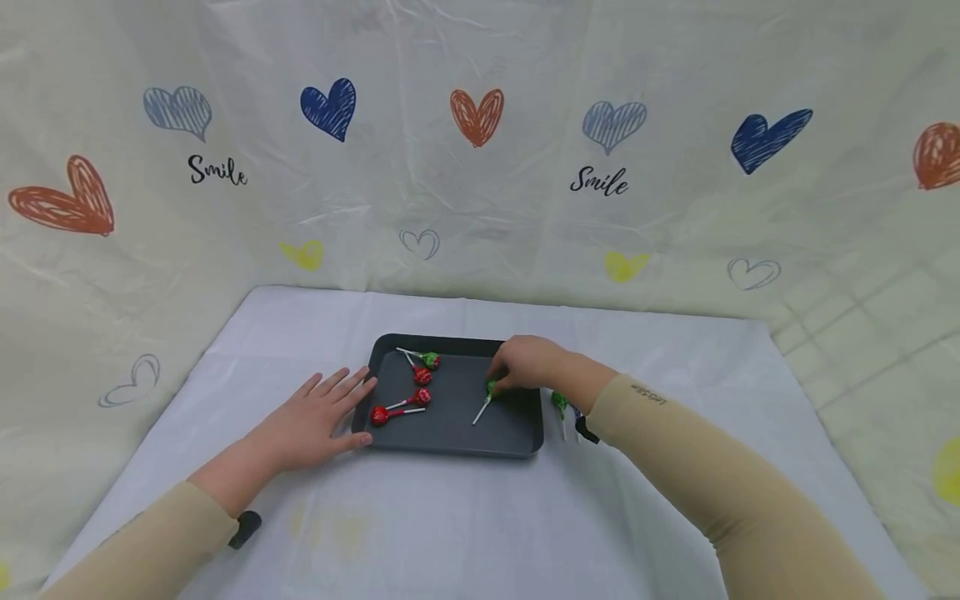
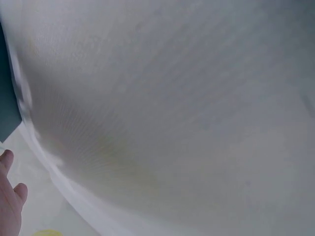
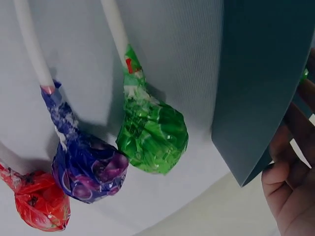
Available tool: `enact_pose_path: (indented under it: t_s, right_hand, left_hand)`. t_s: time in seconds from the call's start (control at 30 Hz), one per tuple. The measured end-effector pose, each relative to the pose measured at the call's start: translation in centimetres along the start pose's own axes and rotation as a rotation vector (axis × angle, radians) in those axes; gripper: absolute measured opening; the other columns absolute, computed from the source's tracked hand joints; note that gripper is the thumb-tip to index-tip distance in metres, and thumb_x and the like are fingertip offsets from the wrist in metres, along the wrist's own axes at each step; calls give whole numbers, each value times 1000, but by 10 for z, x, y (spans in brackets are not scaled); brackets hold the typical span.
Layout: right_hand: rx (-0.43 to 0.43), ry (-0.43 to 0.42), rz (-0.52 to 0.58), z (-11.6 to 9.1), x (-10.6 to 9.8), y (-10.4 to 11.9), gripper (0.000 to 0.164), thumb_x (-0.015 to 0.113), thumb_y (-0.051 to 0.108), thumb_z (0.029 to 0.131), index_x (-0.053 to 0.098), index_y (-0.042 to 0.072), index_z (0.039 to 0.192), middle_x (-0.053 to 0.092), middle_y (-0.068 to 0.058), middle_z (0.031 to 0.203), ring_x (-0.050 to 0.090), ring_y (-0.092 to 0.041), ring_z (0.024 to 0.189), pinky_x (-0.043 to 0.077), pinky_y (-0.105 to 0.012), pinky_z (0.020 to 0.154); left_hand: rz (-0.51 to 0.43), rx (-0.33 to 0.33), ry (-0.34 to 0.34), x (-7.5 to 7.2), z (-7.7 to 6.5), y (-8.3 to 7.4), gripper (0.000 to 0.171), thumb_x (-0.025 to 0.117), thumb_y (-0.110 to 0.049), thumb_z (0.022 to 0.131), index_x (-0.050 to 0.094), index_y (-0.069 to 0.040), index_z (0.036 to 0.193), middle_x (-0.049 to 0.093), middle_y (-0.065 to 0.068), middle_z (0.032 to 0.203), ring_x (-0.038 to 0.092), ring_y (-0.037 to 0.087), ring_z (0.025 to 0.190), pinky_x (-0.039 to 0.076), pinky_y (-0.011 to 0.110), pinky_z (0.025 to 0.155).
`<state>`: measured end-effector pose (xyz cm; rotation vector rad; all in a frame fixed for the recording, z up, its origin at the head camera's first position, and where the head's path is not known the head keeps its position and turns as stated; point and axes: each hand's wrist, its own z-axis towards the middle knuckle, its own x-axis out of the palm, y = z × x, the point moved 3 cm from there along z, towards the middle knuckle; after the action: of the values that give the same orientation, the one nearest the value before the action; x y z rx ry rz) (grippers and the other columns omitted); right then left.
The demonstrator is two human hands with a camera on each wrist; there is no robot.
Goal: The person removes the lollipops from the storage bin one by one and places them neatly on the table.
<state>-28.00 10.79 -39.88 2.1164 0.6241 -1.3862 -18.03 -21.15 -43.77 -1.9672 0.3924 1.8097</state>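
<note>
A dark grey tray (image 1: 450, 452) lies on the table with several lollipops on its left side, among them a red lollipop (image 1: 379, 415) and a green-and-red lollipop (image 1: 431, 360). Over the tray's right part, my right hand (image 1: 528, 362) pinches a green lollipop (image 1: 490, 390), its white stick pointing down toward the tray floor. My left hand (image 1: 318, 421) has its fingers spread at the tray's left edge; only a few fingertips (image 2: 7, 160) show in the left wrist view. Right of the tray lie a green lollipop (image 3: 152, 137), a purple lollipop (image 3: 88, 169) and a red lollipop (image 3: 43, 201).
A white cloth (image 1: 420, 533) covers the table. Behind it hangs a pale backdrop (image 1: 525, 225) printed with hearts and "Smile". The right forearm sleeve (image 1: 697, 467) partly hides the lollipops outside the tray in the head view.
</note>
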Motion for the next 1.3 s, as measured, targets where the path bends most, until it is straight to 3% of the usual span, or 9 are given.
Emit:
enact_pose_path:
  t_s: [0.4, 0.87, 1.03, 1.3]
  right_hand:
    - [8, 11, 3, 4, 6, 4, 27, 78, 28, 88, 77, 17, 112, 73, 6, 105, 65, -9, 94, 53, -30, 86]
    - [-17, -71, 139, -12, -20, -7, 30, 75, 25, 89, 75, 19, 118, 71, 7, 113, 64, -11, 105, 51, -34, 92]
    - [12, -94, 201, -23, -28, -16, 29, 75, 24, 90, 75, 21, 119, 70, 7, 114, 63, -12, 106, 52, -34, 90]
    - [62, -122, 241, -53, -35, -31, 27, 74, 24, 90, 75, 25, 117, 70, 5, 118, 61, -13, 93, 53, -32, 77]
  left_hand:
    - [6, -8, 21, 0, 1, 1, 88, 55, -67, 90, 26, -19, 159, 20, 6, 164, 19, 36, 149, 14, 62, 117]
    - [0, -14, 22, 1, 0, 2, 89, 55, -68, 90, 26, -19, 159, 20, 6, 165, 19, 37, 149, 13, 62, 117]
    - [-10, -10, 11, 0, -1, 2, 89, 57, -67, 89, 27, -19, 158, 21, 6, 164, 19, 37, 149, 14, 62, 117]
    - [-13, -15, 11, 2, 1, 2, 90, 56, -68, 89, 27, -20, 158, 20, 5, 165, 19, 36, 149, 13, 62, 117]
